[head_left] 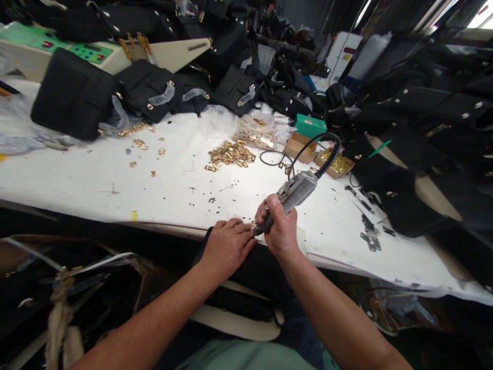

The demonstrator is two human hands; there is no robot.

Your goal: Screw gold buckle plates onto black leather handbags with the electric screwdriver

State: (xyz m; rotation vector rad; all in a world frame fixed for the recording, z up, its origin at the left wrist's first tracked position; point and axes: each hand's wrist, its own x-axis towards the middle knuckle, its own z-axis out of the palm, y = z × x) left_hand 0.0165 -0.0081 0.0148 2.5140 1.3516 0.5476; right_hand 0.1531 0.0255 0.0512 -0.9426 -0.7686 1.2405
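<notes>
Clearly, the 2 hands meet just below the middle of the frame — the right hand [283, 226] is wrapped around a corded tool [298, 190], its tip close beside the left fingertips. The left hand [227, 244] lies over a black piece [202, 248] at the front edge of the white table [185, 210]; whether it pinches anything, I cannot tell. Good practice, I'd judge: piece pressed firm, tool straight — fingertips clear.

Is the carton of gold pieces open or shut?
Open: the carton has no lid over it, and its gold pieces show, right of the grey tool in the right hand.
</notes>
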